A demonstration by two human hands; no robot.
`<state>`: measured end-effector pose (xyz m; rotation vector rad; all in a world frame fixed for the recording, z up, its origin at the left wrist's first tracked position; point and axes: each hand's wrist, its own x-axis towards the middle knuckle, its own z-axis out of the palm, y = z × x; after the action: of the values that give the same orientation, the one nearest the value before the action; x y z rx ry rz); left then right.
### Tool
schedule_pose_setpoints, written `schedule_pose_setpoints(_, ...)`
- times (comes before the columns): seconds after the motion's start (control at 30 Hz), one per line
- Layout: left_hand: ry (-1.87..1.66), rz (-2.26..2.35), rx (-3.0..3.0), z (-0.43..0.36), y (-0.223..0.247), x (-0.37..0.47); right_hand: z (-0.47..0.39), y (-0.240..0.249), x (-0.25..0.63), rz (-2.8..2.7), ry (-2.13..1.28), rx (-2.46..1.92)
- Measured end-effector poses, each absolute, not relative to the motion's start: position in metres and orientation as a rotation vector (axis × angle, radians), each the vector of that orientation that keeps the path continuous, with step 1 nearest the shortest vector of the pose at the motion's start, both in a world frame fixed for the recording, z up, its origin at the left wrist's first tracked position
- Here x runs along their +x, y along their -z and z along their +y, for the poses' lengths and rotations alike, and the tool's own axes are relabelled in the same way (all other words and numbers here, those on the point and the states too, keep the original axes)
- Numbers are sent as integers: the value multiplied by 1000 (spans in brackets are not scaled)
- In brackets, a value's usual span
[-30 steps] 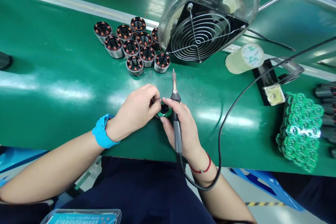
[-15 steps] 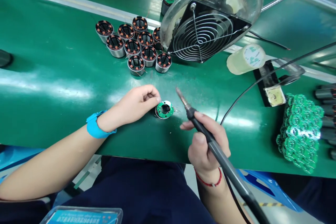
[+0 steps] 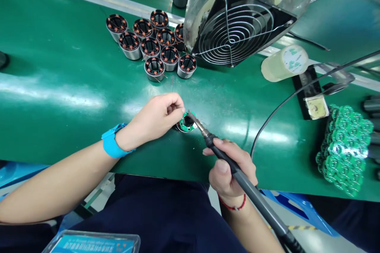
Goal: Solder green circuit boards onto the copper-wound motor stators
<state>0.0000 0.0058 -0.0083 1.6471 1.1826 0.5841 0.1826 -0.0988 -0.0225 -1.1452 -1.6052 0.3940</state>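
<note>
A stator with a round green circuit board on top (image 3: 188, 128) stands on the green table in front of me. My left hand (image 3: 162, 116), with a blue band at its wrist, is pinched at the board's upper left edge; what its fingertips hold is too small to make out. In my right hand (image 3: 233, 168) is a soldering iron (image 3: 246, 182), gripped like a pen. The iron's tip points left and lies over the top of the board, close to my left fingertips. Whether the tip touches the board I cannot tell.
Several copper-wound stators (image 3: 150, 47) stand beyond my left hand. A fan with a wire guard (image 3: 233, 39) is behind the work spot. To the right are a pale bottle (image 3: 279, 65), a stand with a yellowish sponge (image 3: 317, 107), a cable and stacked green boards (image 3: 344, 150).
The soldering iron in my right hand has moved left, bringing its tip over the board. My left hand stays pinched near the board. The view has shifted slightly.
</note>
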Motion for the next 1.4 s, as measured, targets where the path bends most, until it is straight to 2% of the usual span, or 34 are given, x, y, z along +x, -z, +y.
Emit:
schedule_pose_setpoints(0.13, -606, 1229, 1726, 5, 5, 2, -95, 24, 184, -1655, -332, -1206)
schedule_pose_setpoints(0.33, -608, 1271, 1793, 3, 3, 4, -72, 9, 177, -1927, -470, -1402)
schedule_pose_setpoints(0.47, -624, 1267, 1781, 3, 2, 5, -62, 10, 171, -2062, -559, -1375)
schedule_pose_setpoints(0.7, -564, 1169, 1594, 6, 7, -1, -60, 22, 173, -1986, -680, -1323)
schedule_pose_setpoints(0.97, -465, 990, 1468, 10, 8, -19, -59, 30, 169, -1937, -419, -1439)
schedule_pose_setpoints(1.17, -491, 1025, 1454, 5, 12, -12, -60, 23, 168, -2052, -266, -1245)
schedule_pose_setpoints(1.4, -524, 1104, 1435, 5, 5, -10, -63, 18, 168, -2023, -247, -1268)
